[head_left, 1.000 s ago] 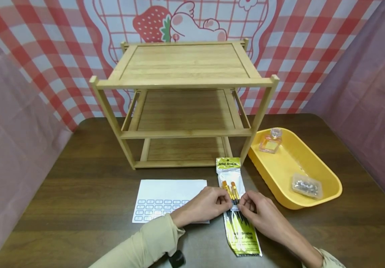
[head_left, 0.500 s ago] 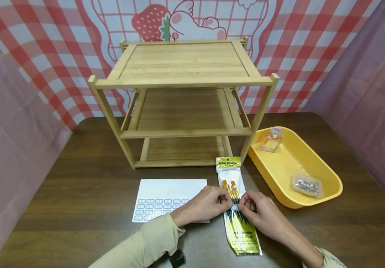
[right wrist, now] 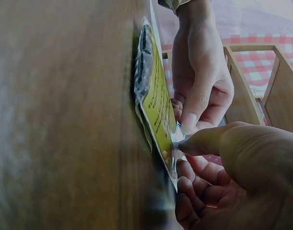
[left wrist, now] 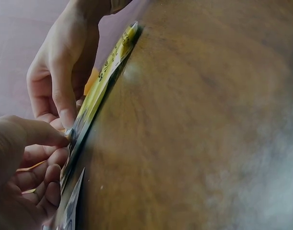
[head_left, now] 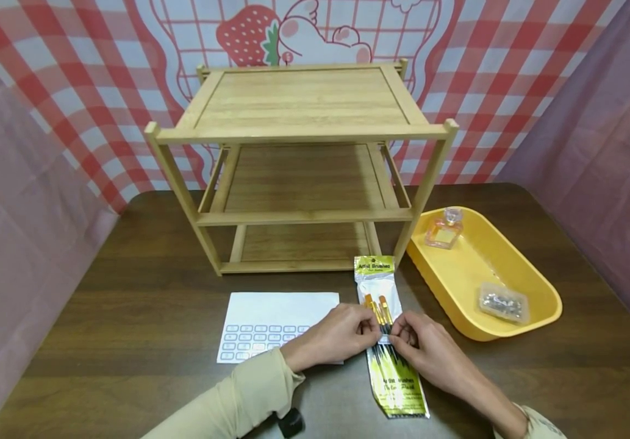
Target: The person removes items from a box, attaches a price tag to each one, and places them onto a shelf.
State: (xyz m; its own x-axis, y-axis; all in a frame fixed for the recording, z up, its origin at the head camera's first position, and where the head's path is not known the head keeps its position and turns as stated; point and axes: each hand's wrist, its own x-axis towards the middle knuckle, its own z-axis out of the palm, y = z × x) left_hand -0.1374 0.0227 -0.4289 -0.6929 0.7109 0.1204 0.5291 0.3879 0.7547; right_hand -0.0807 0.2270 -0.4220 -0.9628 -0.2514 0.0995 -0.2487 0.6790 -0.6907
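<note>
the left hand [head_left: 339, 334] and right hand [head_left: 432, 352] pinch a small label [head_left: 384, 340] against the brush packet [head_left: 398, 390], 5 o'clock from the shelf [head_left: 309, 100]. likely sticking it; next calls for smoothing flat.

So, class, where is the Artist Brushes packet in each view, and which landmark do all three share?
Head: packet low, right of centre.
Left wrist: packet left of centre, slanting down leftward.
Right wrist: packet near centre, slanting down rightward.
Shared landmark: the brown tabletop, in every view.
</note>
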